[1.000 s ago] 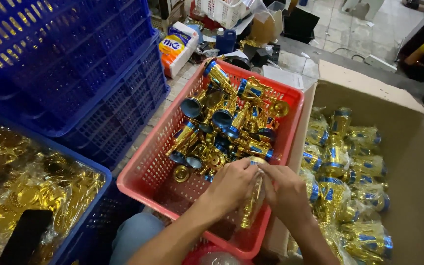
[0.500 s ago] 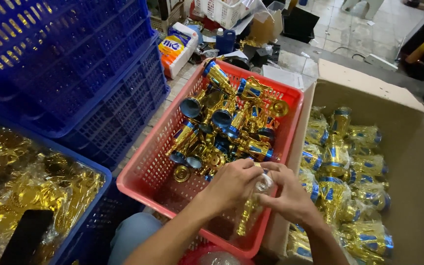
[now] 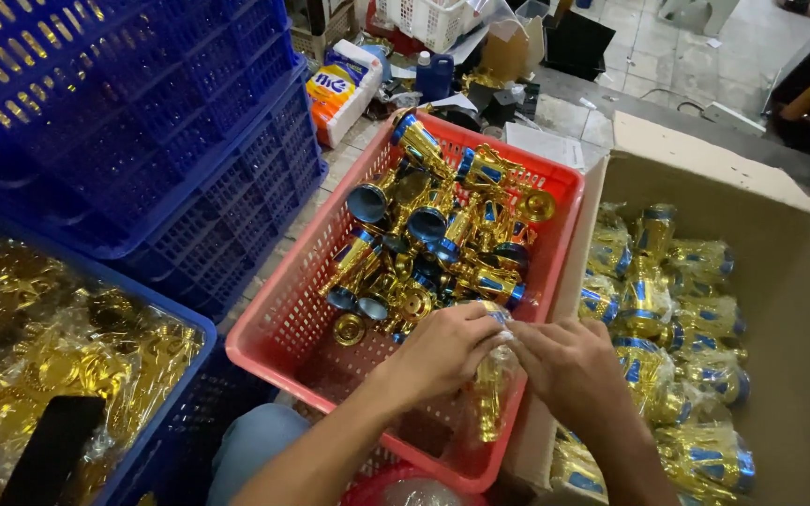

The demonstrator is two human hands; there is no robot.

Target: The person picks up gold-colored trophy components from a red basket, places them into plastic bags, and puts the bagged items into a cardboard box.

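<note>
- Red basket (image 3: 264, 351): near half of the floor bare, open from above; far half filled with loose gold-and-blue trophy parts (image 3: 433, 239).
- Both hands (image 3: 508, 361) meet over the near right rim, blocking it.
- Stacked blue crates (image 3: 142, 122) wall the left side.
- Cardboard box (image 3: 799, 309): wrapped trophies (image 3: 667, 309) cover its left part; right wall bare.

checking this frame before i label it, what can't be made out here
Head view only:
- Top of the gold trophy cup: covered by the left hand and right hand.
- Clear plastic wrap between the fingers: too glossy and small to trace its edges.
- Cardboard box: right side cut off by the frame edge.
- Bagged gold pieces in the blue crate: blurred by glare.
</note>
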